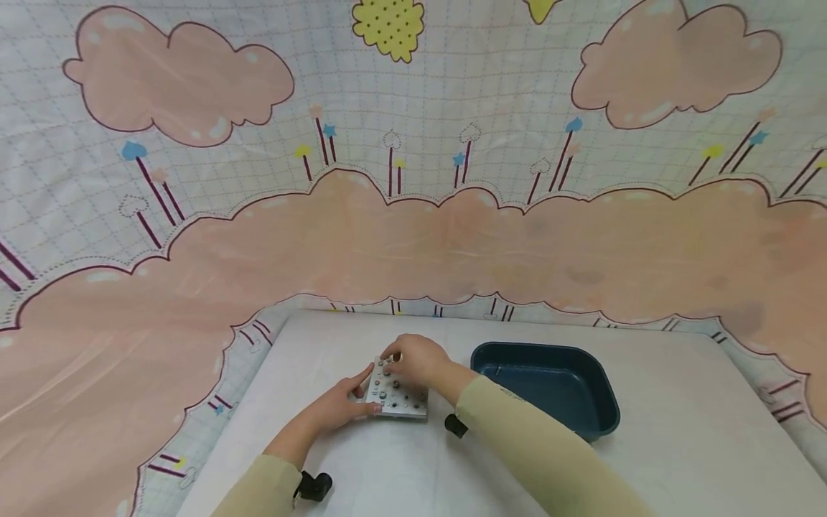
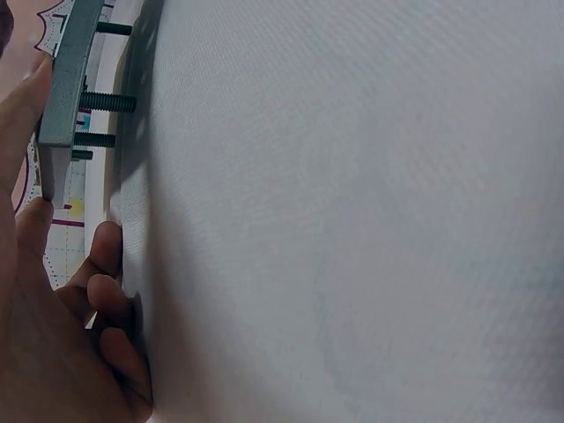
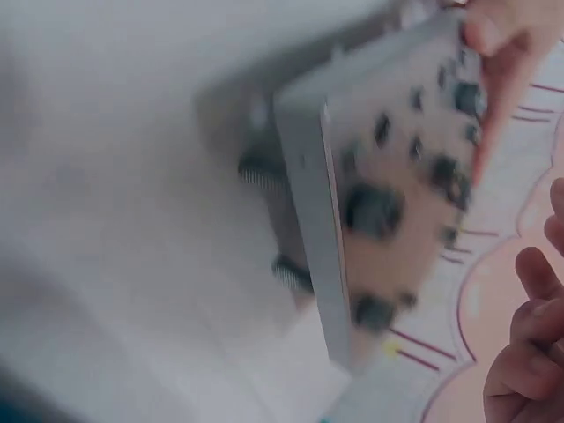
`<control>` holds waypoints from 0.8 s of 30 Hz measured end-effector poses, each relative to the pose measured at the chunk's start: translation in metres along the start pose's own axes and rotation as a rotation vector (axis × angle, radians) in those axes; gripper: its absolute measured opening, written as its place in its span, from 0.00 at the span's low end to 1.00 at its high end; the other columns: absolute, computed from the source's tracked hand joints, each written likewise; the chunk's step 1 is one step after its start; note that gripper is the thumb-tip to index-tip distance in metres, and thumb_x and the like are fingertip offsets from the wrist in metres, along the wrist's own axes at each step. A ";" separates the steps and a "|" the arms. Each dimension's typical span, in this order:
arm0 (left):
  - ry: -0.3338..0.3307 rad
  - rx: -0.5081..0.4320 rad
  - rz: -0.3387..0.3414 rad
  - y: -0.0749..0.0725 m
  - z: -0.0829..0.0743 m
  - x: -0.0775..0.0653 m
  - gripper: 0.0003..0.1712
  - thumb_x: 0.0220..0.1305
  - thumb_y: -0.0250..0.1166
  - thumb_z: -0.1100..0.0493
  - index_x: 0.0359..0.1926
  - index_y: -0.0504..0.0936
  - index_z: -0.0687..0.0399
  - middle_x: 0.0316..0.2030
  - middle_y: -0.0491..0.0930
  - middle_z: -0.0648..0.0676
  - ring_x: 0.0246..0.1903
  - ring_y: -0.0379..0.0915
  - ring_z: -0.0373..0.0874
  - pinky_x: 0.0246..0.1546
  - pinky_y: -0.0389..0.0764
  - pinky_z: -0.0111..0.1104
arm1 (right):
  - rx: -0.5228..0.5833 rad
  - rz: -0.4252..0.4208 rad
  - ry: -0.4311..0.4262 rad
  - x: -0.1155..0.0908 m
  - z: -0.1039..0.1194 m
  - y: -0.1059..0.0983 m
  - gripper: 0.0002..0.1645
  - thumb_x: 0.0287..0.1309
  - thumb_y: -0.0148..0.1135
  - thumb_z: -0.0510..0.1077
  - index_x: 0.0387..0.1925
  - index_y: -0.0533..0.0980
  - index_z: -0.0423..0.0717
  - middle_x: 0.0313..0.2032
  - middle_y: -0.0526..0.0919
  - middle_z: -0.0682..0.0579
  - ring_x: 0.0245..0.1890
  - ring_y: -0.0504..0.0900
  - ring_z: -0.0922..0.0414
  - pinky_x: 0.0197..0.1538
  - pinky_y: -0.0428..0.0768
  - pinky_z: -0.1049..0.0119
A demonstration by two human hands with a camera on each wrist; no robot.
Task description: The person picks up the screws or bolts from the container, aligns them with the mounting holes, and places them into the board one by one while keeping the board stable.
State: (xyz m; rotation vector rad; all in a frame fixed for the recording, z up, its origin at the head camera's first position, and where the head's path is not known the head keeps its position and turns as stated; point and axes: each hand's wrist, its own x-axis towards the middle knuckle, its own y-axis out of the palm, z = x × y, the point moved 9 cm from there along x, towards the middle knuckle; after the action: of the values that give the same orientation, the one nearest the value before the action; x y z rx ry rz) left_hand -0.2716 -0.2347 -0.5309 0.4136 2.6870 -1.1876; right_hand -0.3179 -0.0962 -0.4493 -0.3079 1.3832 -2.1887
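Note:
A flat silver metal block (image 1: 402, 411) carries several dark bolts of different sizes, their heads on its upper face. Threaded bolt shanks (image 2: 107, 102) stick out below it over the white table, as the left wrist view shows. My left hand (image 1: 336, 408) grips the block by its left side, thumb at the near corner and forefinger along the edge. From above, my right hand (image 1: 420, 359) reaches over the far left part of the block, thumb and forefinger pinching at a bolt there. The fingertips hide most of that bolt. In the right wrist view the bolt heads (image 3: 374, 211) look blurred.
A dark blue rectangular tray (image 1: 549, 402) stands on the white table (image 1: 678, 431), right of the block and partly behind my right sleeve. Black wrist-camera mounts (image 1: 315, 487) show beside both forearms. A patterned cloth (image 1: 452, 244) hangs behind the table.

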 end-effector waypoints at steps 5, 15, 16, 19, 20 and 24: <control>-0.001 0.004 -0.001 0.001 0.000 0.000 0.55 0.54 0.73 0.37 0.77 0.56 0.41 0.41 0.67 0.52 0.38 0.65 0.46 0.40 0.66 0.40 | -0.067 -0.004 -0.044 -0.018 -0.016 -0.029 0.17 0.62 0.68 0.53 0.51 0.84 0.55 0.37 0.82 0.61 0.34 0.76 0.63 0.40 0.76 0.65; -0.013 0.023 -0.016 0.000 0.004 0.001 0.56 0.53 0.74 0.37 0.77 0.56 0.39 0.43 0.68 0.51 0.39 0.65 0.46 0.41 0.66 0.41 | -0.135 -0.027 -0.026 -0.069 -0.087 -0.074 0.15 0.60 0.69 0.51 0.47 0.86 0.54 0.39 0.84 0.60 0.37 0.80 0.62 0.42 0.79 0.63; -0.011 0.019 -0.016 0.000 0.004 0.001 0.55 0.53 0.74 0.37 0.77 0.56 0.39 0.43 0.68 0.51 0.39 0.65 0.46 0.41 0.66 0.41 | -0.128 -0.030 -0.031 -0.074 -0.094 -0.076 0.14 0.60 0.69 0.50 0.47 0.86 0.53 0.40 0.84 0.59 0.39 0.81 0.61 0.43 0.79 0.62; 0.008 0.008 -0.009 0.000 0.002 0.000 0.55 0.54 0.73 0.38 0.77 0.56 0.40 0.42 0.68 0.52 0.37 0.64 0.46 0.40 0.66 0.39 | -0.118 -0.039 -0.044 -0.088 -0.113 -0.079 0.13 0.61 0.68 0.48 0.46 0.86 0.50 0.43 0.85 0.57 0.43 0.83 0.57 0.48 0.79 0.58; 0.015 0.005 -0.007 0.000 0.001 0.000 0.55 0.54 0.73 0.38 0.78 0.55 0.41 0.42 0.68 0.52 0.36 0.64 0.46 0.39 0.66 0.39 | -0.120 -0.041 -0.043 -0.092 -0.119 -0.079 0.12 0.61 0.68 0.48 0.45 0.86 0.50 0.43 0.85 0.56 0.45 0.83 0.56 0.50 0.79 0.57; 0.022 -0.002 0.000 0.001 -0.001 0.000 0.55 0.55 0.74 0.40 0.78 0.55 0.42 0.41 0.68 0.52 0.35 0.64 0.46 0.39 0.65 0.39 | -0.109 -0.032 -0.029 -0.101 -0.137 -0.077 0.11 0.63 0.67 0.46 0.44 0.86 0.47 0.42 0.86 0.55 0.45 0.83 0.54 0.50 0.79 0.54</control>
State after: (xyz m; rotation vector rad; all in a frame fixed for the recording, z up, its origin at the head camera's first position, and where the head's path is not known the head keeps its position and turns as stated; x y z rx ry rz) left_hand -0.2710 -0.2333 -0.5306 0.4285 2.7065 -1.1872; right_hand -0.3201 0.0902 -0.4341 -0.4027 1.4938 -2.1292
